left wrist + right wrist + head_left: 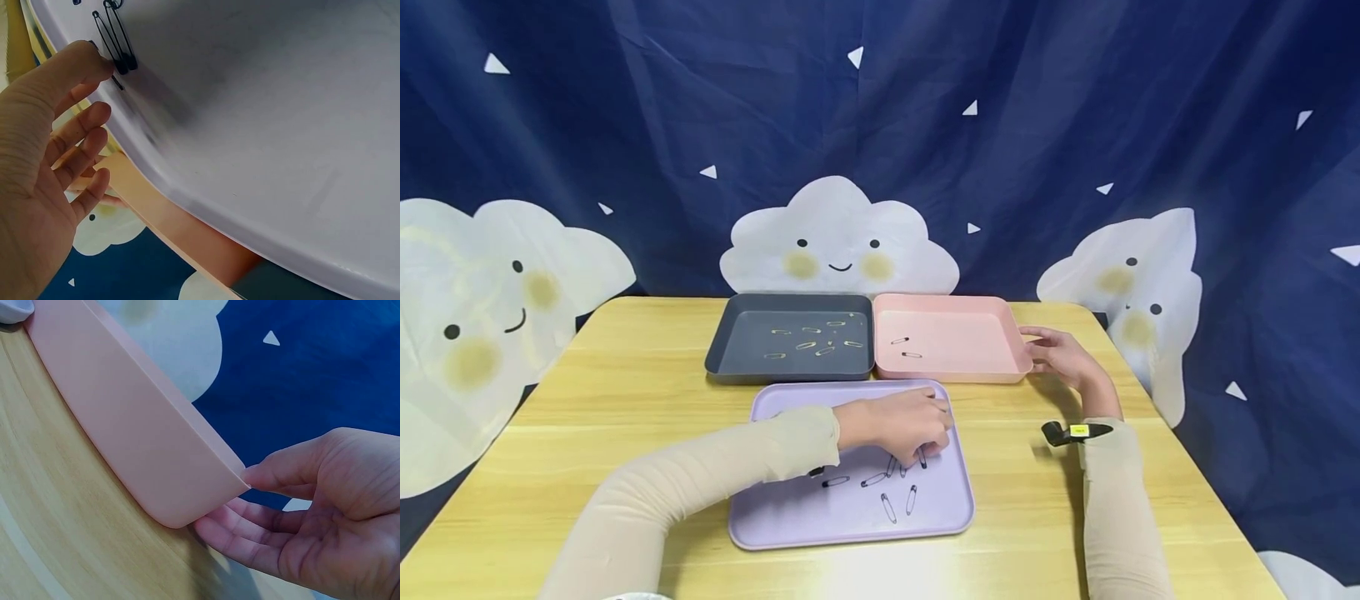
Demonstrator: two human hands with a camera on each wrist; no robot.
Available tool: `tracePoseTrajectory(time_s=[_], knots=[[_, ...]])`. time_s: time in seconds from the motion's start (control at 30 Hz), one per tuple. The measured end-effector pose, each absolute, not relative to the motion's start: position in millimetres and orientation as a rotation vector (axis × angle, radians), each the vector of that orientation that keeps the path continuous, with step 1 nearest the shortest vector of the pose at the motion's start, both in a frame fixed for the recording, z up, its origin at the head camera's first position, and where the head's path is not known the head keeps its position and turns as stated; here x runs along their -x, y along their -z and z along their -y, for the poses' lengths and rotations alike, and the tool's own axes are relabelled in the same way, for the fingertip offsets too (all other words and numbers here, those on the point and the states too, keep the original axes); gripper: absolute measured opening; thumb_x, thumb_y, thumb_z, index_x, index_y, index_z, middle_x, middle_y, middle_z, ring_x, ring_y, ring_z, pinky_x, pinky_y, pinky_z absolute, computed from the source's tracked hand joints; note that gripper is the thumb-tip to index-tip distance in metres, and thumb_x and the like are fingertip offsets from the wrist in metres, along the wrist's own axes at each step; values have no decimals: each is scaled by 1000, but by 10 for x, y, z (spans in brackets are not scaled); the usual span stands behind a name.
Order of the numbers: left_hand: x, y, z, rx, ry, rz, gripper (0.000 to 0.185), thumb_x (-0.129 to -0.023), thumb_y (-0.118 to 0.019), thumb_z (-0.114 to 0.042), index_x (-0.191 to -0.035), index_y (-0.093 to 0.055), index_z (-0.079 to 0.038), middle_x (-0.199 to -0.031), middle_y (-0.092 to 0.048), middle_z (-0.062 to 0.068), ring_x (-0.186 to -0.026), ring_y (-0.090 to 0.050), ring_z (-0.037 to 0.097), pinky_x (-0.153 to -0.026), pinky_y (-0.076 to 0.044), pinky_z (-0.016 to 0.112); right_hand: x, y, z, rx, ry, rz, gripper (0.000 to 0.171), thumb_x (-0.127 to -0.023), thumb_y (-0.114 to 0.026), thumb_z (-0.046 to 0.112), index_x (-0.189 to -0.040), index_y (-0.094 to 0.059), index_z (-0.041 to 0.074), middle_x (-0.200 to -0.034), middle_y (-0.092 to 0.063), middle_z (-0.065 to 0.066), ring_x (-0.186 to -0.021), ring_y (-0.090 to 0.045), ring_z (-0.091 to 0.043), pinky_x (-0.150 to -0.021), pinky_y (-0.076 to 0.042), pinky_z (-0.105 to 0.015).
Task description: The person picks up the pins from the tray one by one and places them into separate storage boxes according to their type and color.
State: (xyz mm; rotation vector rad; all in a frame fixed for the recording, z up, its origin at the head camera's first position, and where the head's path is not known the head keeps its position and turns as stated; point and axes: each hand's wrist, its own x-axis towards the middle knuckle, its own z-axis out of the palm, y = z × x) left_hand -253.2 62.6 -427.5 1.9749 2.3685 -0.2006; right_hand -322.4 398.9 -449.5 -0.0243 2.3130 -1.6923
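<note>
My left hand (904, 423) reaches over the lavender tray (805, 521), its thumb and forefinger pinching a black safety pin (118, 83) near the tray's right side. The thumb hides most of that pin. Two more black safety pins (115, 40) lie just beside the thumb, and others (888, 507) are scattered nearer the front. Over on the right, my right hand (1063, 358) grips the pink tray (970, 333) by its right end, thumb at the rim and fingers against the lower wall (144, 437). Two safety pins (912, 355) lie inside the pink tray.
A dark grey tray (741, 333) touches the pink tray's left side and holds several gold safety pins (806, 345). Both trays stand behind the lavender one on a wooden table (647, 367). A dark blue curtain with clouds (838, 242) hangs behind the table.
</note>
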Motion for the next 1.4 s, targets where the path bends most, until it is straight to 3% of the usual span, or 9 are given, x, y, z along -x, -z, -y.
tracePoseTrajectory(time_s=[0.27,0.5,0.73,0.97,1.4], knots=[[2552,4261,-615,-1968,224,-2374,15,-76,-81,-22,-69,-68,-27,-88,-59,-16,-98,-53,6,-91,-41,26,3245,4462,-3947,37,1698,-2311,55,-104,-52,3,-154,-32,-9,-104,-65,2,-90,-66,-5,-79,-59,-25],[2556,4247,-614,-1977,247,-2386,11,-76,-80,-23,-74,-69,-27,-93,-63,-15,-104,-55,7,-96,-42,28,3265,4463,-3929,39,1736,-2288,55,-103,-51,0,-154,-31,-10,-101,-65,3,-89,-67,-5,-79,-59,-24],[2536,4216,-625,-1950,272,-2394,11,-76,-81,-24,-75,-71,-27,-94,-63,-14,-102,-54,7,-90,-41,26,3254,4438,-3945,35,1700,-2311,58,-103,-53,4,-155,-30,-8,-107,-65,1,-90,-67,-5,-80,-59,-25],[2541,4236,-606,-1936,256,-2417,13,-74,-81,-22,-71,-69,-26,-91,-62,-15,-97,-54,7,-85,-39,25,3242,4426,-3955,44,1718,-2308,57,-103,-52,2,-154,-29,-10,-102,-64,1,-89,-67,-5,-79,-59,-24],[2424,4270,-619,-1881,264,-2473,19,-75,-82,-20,-63,-67,-25,-92,-64,-15,-92,-53,6,-87,-41,25,3210,4475,-3984,63,1678,-2313,58,-103,-52,2,-154,-29,-11,-102,-65,3,-88,-67,-5,-80,-59,-26]])
